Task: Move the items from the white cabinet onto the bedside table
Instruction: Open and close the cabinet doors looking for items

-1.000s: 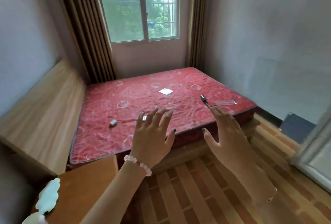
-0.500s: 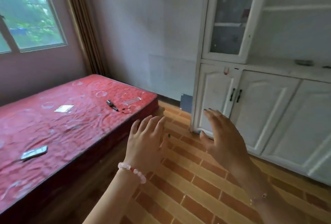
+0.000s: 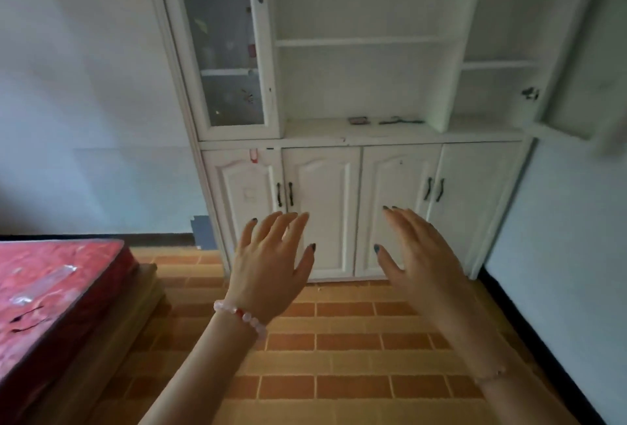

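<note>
The white cabinet (image 3: 322,221) stands straight ahead against the wall, its four lower doors closed. On its open middle ledge lie a small pinkish flat item (image 3: 358,120) and a thin dark item (image 3: 400,121) beside it. My left hand (image 3: 271,265) and my right hand (image 3: 417,255) are both raised in front of the lower doors, fingers spread, holding nothing. They are well short of the ledge. The bedside table is out of view.
A bed with a red mattress (image 3: 51,295) on a wooden frame fills the lower left. A glass-fronted cupboard door (image 3: 224,41) at upper left is closed, with faint items behind it. An open door leaf (image 3: 583,51) hangs at upper right. Brick-patterned floor (image 3: 339,356) lies between me and the cabinet.
The view has swung right from the bed and window to face the white cabinet. Both hands stay raised and empty in front of me.
</note>
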The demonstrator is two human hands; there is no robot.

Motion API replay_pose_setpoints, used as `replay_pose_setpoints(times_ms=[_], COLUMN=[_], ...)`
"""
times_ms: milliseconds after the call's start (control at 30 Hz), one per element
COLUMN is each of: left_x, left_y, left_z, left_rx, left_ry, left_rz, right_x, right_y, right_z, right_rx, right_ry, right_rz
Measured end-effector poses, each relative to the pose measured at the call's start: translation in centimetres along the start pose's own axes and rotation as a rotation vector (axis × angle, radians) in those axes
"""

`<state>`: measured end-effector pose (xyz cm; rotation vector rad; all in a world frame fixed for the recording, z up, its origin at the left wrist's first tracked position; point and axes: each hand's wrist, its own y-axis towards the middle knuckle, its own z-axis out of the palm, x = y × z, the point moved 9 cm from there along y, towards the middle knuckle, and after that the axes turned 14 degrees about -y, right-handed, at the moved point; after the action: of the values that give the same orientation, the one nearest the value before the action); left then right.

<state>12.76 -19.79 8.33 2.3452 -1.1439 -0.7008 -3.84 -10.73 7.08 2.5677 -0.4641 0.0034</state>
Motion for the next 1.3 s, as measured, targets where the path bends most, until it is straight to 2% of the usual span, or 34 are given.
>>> replay_pose_setpoints(times_ms=[200, 333, 567, 900, 1300], left_x=[-2.6, -2.3, -1.8, -3.9, -5.8], left_y=[8.8, 15.1, 25.2, 34.1, 44.7], left_z=[5.2, 7.2, 11.0, 20.4, 32.8], left_rx=[0.010, -0.009, -0.059, 0.017, 0.068], left_ry=[-0.109, -0.146, -0.185, -0.229, -0.172], left_rz=[0.146, 0.213, 0.292, 0.358, 0.282], right_x=[-7.0, -9.4, -13.5, -24.3, -35.4], right_y=[4.5, 10.2, 18.5, 23.1, 34.6], right_z=[0.1, -0.4, 0.8, 5.4, 13.1], right_rx=[-0.010, -0.064, -0.135, -0.125, -0.108], right_ry=[-0.080, -0.115, -0.152, -0.142, -0.073], right_rz=[0.140, 0.157, 0.172, 0.334, 0.210])
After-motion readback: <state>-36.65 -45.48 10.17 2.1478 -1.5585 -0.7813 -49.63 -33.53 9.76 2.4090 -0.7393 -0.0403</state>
